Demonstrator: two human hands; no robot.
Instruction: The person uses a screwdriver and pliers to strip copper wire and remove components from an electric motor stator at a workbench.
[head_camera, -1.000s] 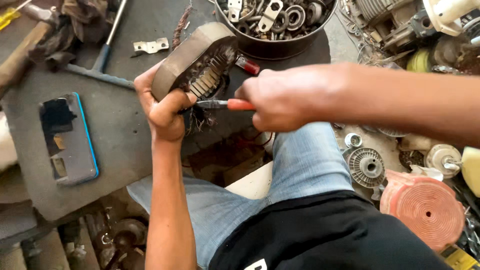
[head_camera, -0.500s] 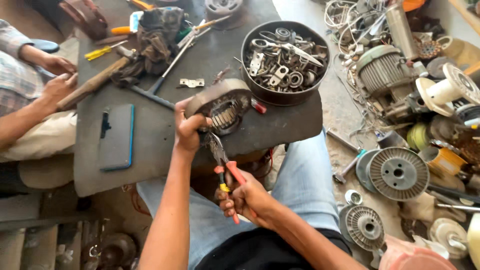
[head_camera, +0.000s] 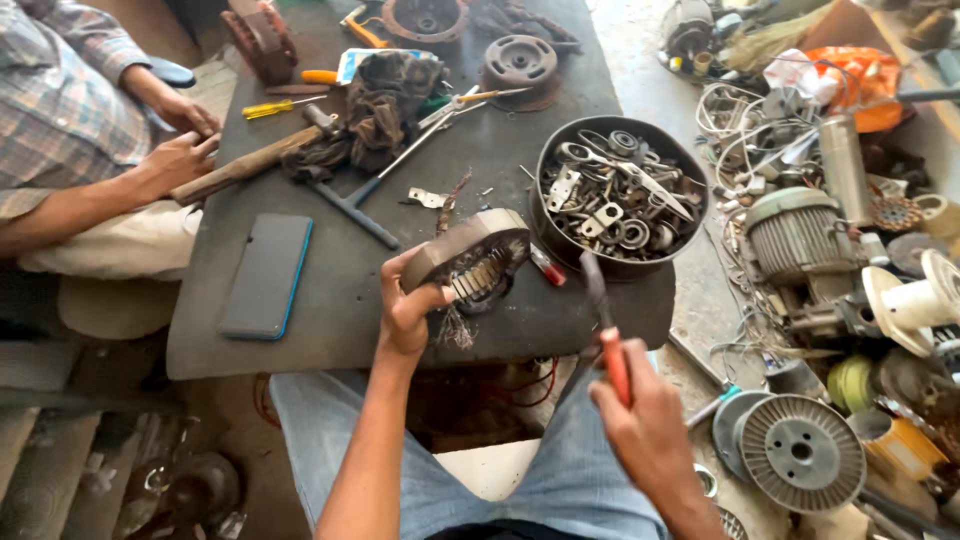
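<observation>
- Cluttered repair shop: a dark worktop fills the middle of the frame, with motor parts, wire and spools strewn over the floor at right.
- Stator, centre of frame: a ring of stacked metal plates with frayed copper winding hanging from its lower side. It is propped on edge on the worktop, tilted toward the camera.
- Handling, as judged: heavy and rigid for its size. The plate edges look sharp; the winding strands are soft and would snag or tear. Best taken by the smooth outer band, not by the wire.
- Left hand: closed around the lower left rim of the stator, thumb on the outer band, fingers curled underneath. Firm grip.
- Right hand, lower right: closed on the red handles of pliers. The tool's dark nose points up toward the bowl and stands clear of the stator. Whether the nose is open cannot be told.
- Bowl, just right of the stator, holds washers, brackets and bearings.
- Phone lies flat at left of the worktop.
- Another person's hands, upper left, rest by a hammer.
</observation>
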